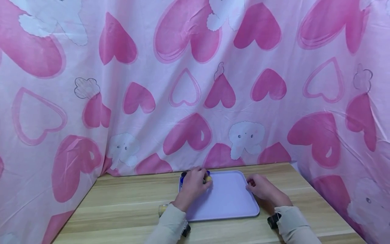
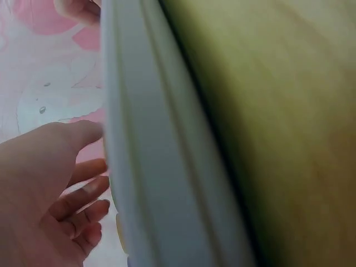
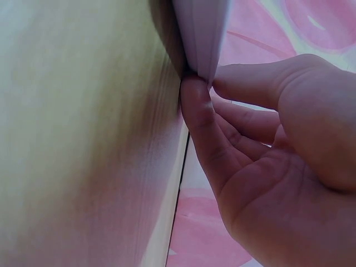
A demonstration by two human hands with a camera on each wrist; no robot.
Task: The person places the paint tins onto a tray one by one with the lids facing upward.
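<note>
Head view: a lilac tray point(image 1: 226, 200) lies flat on a wooden table point(image 1: 128, 200) before a heart-printed pink cloth point(image 1: 195, 84). The left hand point(image 1: 192, 187) reaches over the tray's far left corner, fingers curled around a small yellow object point(image 1: 208, 178) just beside a dark blue item point(image 1: 183, 175); whether the grip is closed cannot be told. The right hand point(image 1: 264, 189) pinches the tray's right rim between thumb and fingers, as the right wrist view confirms point(image 3: 196, 78). A pale yellow item point(image 1: 162, 209) lies on the table left of the tray, beside the left sleeve. Judged step: steadying the tray while handling the small object at its corner. The next move calls for a firm hold on that object and a steady rim.
</note>
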